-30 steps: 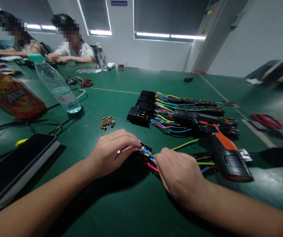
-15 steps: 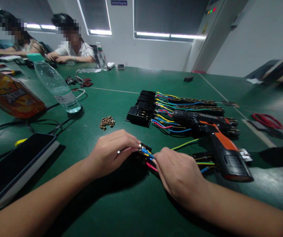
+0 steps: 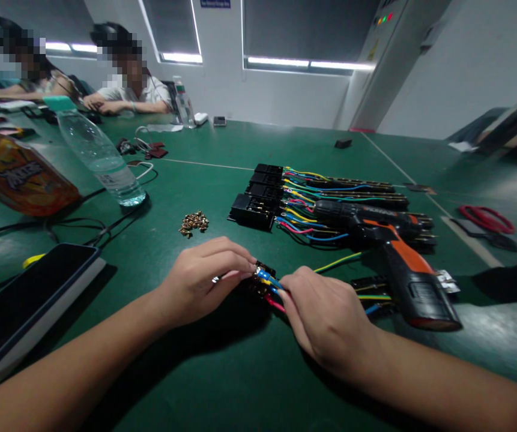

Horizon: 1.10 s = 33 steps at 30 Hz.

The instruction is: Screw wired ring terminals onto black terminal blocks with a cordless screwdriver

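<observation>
On the green table [image 3: 186, 372], at centre frame, the left hand's [image 3: 208, 279] fingers pinch something small, perhaps a terminal; the right hand's [image 3: 330, 318] grip blue wires [image 3: 272, 281].

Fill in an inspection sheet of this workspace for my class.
Surface: green tabletop, glossy, with seams.
Work things: black block with blue wires; pile of small brassy parts; wired blocks; drill across their wiring.
Clutter: orange-drink bottle, water bottle, phone.
Hands: left hand fingertips at the block; right hand pinching blue wires.
Cables: black cables between bottles and phone.
Surroundings: two seated people.
</observation>
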Tool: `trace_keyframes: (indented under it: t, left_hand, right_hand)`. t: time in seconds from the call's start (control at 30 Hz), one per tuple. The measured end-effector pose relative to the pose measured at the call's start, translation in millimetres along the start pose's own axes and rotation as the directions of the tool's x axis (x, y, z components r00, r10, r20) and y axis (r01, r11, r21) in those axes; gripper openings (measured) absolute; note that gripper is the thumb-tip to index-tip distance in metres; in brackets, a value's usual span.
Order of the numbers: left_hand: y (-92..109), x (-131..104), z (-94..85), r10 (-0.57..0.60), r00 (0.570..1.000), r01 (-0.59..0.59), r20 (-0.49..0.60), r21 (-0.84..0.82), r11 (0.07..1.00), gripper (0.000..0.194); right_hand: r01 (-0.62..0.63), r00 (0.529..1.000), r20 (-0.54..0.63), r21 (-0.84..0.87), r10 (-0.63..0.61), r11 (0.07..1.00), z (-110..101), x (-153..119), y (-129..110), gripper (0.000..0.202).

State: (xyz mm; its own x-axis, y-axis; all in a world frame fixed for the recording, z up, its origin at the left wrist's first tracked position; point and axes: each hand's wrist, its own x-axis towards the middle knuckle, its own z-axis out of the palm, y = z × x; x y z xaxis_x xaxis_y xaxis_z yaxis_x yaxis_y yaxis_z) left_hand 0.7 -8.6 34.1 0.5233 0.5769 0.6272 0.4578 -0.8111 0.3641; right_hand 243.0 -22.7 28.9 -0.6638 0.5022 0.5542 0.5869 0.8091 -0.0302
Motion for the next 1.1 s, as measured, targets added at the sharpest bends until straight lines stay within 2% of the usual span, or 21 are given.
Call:
trace_keyframes:
  t: [0.1, 0.27, 0.77, 0.93, 1.1]
  left_hand:
    - [-0.8, -1.0, 1.2, -0.007, 1.0, 0.007, 0.01, -0.009, 1.0, 0.018]
    - [-2.0, -0.8, 4.1, 0.044, 0.999, -0.045, -0.008, -0.043, 0.998, 0.015]
    - [-2.8, 1.6, 1.6, 0.061, 0.997, -0.061, -0.048, 0.0, 0.998, 0.017]
    - [-2.6, 2.3, 1.2, 0.112, 0.99, -0.11, -0.088, 0.031, 0.993, 0.014]
    - [-1.4, 4.1, 0.8, 0.158, 0.984, -0.154, -0.082, 0.054, 0.987, 0.012]
  right_hand:
    - [0.005, 1.0, -0.001, 0.035, -0.005, 0.999, -1.7, 0.8, 0.0, 0.018]
    - [-0.009, 0.999, 0.04, 0.109, 0.005, 0.994, -4.0, 2.2, 1.1, 0.021]
    - [-0.015, 0.997, 0.072, 0.105, 0.008, 0.994, -4.6, 2.0, 0.5, 0.023]
    - [-0.003, 0.998, 0.064, 0.079, -0.002, 0.997, -5.1, 3.0, 0.4, 0.024]
    - [0.009, 0.998, 0.065, 0.067, -0.014, 0.998, -3.4, 3.1, -0.3, 0.023]
